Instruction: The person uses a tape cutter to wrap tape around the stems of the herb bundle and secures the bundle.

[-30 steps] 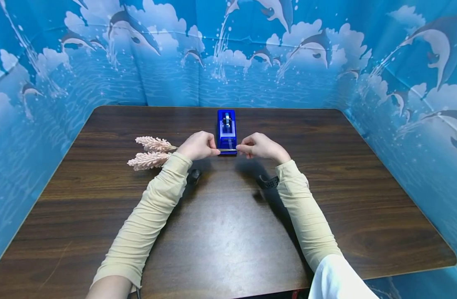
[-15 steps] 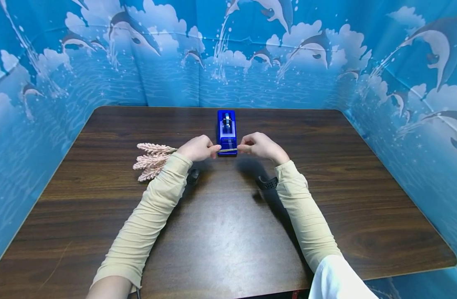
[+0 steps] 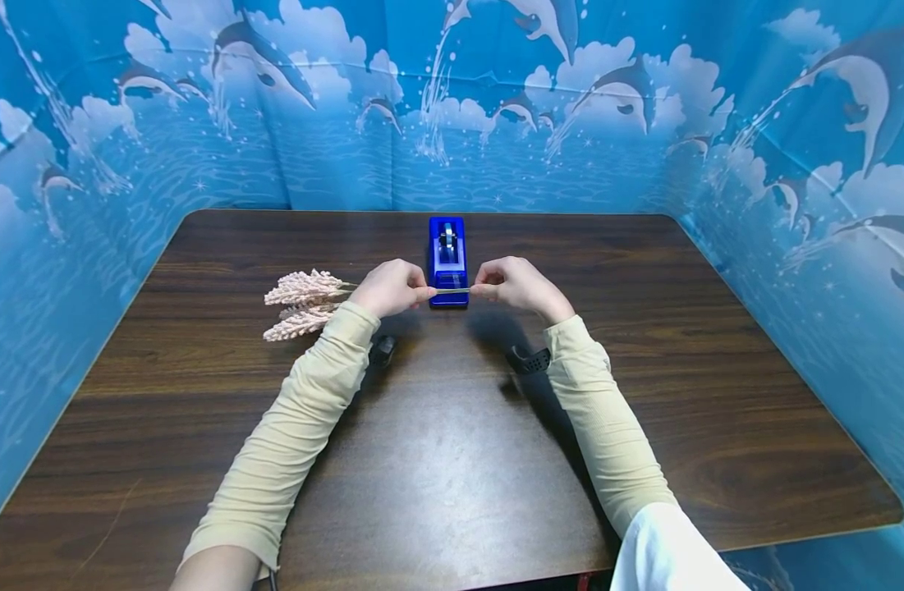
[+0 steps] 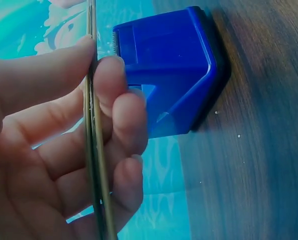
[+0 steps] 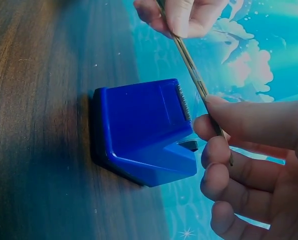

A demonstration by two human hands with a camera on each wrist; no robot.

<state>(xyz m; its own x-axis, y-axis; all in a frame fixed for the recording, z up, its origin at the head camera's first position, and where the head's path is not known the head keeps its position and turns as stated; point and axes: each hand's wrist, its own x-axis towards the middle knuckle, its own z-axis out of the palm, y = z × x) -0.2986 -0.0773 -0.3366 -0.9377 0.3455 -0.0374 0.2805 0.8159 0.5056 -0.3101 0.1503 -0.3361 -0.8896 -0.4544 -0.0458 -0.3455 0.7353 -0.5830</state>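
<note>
Pale pink feathery flower sprigs (image 3: 304, 289) lie to the left of my left hand (image 3: 391, 289), their thin stems running through it. Thumb and forefinger of that hand pinch the stems (image 4: 92, 65), which also cross the curled fingers in the left wrist view. My right hand (image 3: 520, 287) pinches the same stems near their cut ends. Between the hands, a shiny clear patch like tape (image 5: 198, 81) shows on the stems. Just behind them stands a blue tape dispenser (image 3: 447, 246), its toothed cutter (image 5: 182, 102) facing the stems.
The dark wooden table (image 3: 437, 460) extends around both forearms. A curtain printed with dolphins (image 3: 333, 156) hangs behind its far edge and along the sides. Black wrist straps (image 3: 529, 359) show below the hands.
The flower heads have turned and shifted as the stems roll between the fingers: they dipped and fanned out, then rose again. Both hands keep their pinch and have moved only slightly.
</note>
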